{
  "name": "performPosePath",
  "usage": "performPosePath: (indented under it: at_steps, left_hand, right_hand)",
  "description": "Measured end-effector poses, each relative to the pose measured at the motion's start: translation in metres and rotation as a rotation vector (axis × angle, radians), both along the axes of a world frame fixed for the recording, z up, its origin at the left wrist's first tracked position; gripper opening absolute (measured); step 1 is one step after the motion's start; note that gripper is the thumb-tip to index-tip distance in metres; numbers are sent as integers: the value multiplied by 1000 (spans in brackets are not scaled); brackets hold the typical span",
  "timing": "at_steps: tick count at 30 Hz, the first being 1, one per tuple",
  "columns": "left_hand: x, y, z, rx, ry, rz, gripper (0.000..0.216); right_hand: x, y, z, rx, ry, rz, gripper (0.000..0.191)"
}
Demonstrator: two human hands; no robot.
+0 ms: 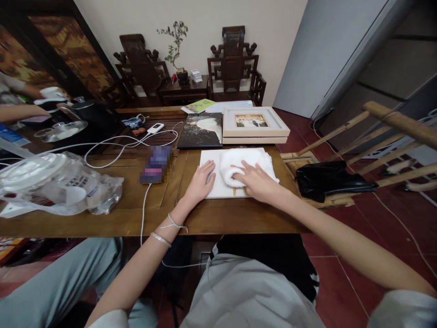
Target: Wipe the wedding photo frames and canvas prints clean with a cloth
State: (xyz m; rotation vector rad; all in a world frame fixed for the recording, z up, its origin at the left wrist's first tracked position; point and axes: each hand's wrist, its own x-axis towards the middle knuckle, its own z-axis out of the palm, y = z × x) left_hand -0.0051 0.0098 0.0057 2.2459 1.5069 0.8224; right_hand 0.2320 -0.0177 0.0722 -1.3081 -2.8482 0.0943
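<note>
A white flat panel [223, 193] lies on the wooden table in front of me, with a small gold-brown mark near its lower edge. My left hand [203, 180] rests flat along the panel's left side, fingers stretched out and holding nothing. On the panel is a bunched white fluffy cloth [249, 157], which covers most of its right part. My right hand [259, 181] grips the cloth from above, its fingers pressed into the folds. What lies under the cloth is hidden.
Behind the panel are a dark photo panel [200, 130] and a pale wooden picture frame [254, 122]. To the left lie a phone [155, 165], white cables and a plastic-wrapped container [51, 182]. A bamboo chair [341, 136] holds a black bag [334, 177]. Another person's arm [22, 112] shows far left.
</note>
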Motion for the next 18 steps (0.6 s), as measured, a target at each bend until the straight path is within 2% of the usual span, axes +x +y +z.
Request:
performPosePath:
  at_steps: [4,7,10,15,18]
  left_hand:
    - [-1,0,0,1,-13,0,47]
    - [-2,0,0,4,-20,-3,47]
    - [-1,0,-1,3,-10,-1,47]
    - [0,0,-2,2,14,5,48]
    - [-1,0,-2,-3,42,-5,50]
  right_hand:
    - [-18,33,3,23,-11,-70,77]
    - [-24,28,-1,25,-48,-91,77]
    - [-22,-2,-6,28,-66,-56,74]
    - [-10,-71,-6,2,-72,25,69]
    - [-2,-89,1,-69,-60,70,70]
